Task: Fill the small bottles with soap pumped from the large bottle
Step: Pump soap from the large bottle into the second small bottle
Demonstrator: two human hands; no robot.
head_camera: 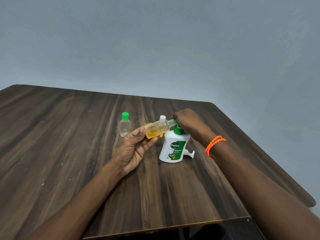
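Just left of the left grip, on the table: a capped small bottle, upright, with green cap on, almost empty, only a little residue at the bottom. Not touched by any hand.

Then the left hand, palm turned up, with thumb and fingers curled round the base of the open small bottle. Held above the table, tilted nearly flat. Roughly half full of yellow soap, pooled at the low end inside the grip. Long axis from lower left to upper right: base in the fingers, bare threaded neck up and to the right, away from the grip.

Just behind the neck, a white cap on the table, partly hidden.

Right of the left grip and below the neck: the large bottle, white, upright on the table. On top the green pump head, with spout at the mouth of the tilted bottle; impossible to tell whether really inside it.

Over the pump head the right hand, knuckles up, fingers curled down round it, holding it from above. Clearly the nearer hand for the press; an orange bracelet on its wrist.

Low behind the large bottle, a loose white pump, lying on its side.

Probably in the middle of filling. Critical for the next press: neck and spout in one line, otherwise soap down the outside of the neck.
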